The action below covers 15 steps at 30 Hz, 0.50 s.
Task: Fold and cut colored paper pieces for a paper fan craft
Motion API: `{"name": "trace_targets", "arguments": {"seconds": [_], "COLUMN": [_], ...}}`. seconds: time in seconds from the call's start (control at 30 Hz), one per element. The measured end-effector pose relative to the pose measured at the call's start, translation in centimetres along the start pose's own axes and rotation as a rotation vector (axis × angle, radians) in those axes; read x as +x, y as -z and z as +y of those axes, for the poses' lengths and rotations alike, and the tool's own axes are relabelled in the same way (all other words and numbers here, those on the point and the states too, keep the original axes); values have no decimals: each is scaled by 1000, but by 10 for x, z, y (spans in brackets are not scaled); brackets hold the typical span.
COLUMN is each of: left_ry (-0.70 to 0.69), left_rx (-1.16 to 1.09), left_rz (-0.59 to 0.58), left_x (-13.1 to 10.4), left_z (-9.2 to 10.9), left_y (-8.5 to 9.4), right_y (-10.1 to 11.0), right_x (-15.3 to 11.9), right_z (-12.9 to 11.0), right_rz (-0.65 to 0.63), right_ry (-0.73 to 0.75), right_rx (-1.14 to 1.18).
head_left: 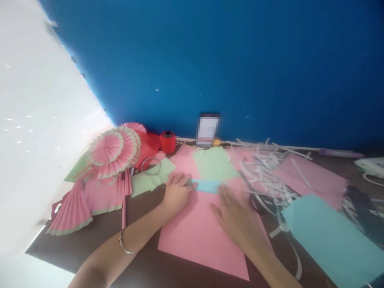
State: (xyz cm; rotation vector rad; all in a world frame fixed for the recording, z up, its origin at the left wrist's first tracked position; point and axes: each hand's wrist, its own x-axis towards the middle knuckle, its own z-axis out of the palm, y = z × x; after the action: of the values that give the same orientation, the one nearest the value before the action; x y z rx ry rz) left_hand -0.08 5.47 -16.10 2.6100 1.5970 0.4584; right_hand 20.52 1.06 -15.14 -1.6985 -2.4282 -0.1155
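Observation:
A small blue paper strip (207,186) lies across a large pink sheet (198,236) between the two hands. At its left end rests my left hand (177,194), fingers curled and pressed down on the paper; what is under the fingertips is hidden. My right hand (235,214) lies flat with fingers stretched out, its fingertips at the strip's right end. Just beyond the strip a light green sheet (214,164) sits on other pink paper. Scissors (256,203) lie partly hidden to the right of my right hand.
Pink and green folded fans (106,150) stand at the left, near red tape (168,142) and a metal ring (151,165). White paper strips (264,172) are heaped at the right, beside a blue sheet (333,240). A blue wall (225,64) rises behind the table.

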Motion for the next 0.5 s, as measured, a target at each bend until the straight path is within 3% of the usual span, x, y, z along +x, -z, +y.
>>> {"name": "trace_targets", "arguments": {"seconds": [0.13,0.5], "left_ry": [12,1], "left_rx": [1,-69], "left_rz": [-10,79], "left_x": [-1,-2], "left_z": [1,7], "left_y": [0,7], "right_y": [-4,1], "right_x": [-2,5], "right_z": [4,9], "right_rz": [25,-2], "right_ry": [-30,110], "right_rx": [24,-15]}}
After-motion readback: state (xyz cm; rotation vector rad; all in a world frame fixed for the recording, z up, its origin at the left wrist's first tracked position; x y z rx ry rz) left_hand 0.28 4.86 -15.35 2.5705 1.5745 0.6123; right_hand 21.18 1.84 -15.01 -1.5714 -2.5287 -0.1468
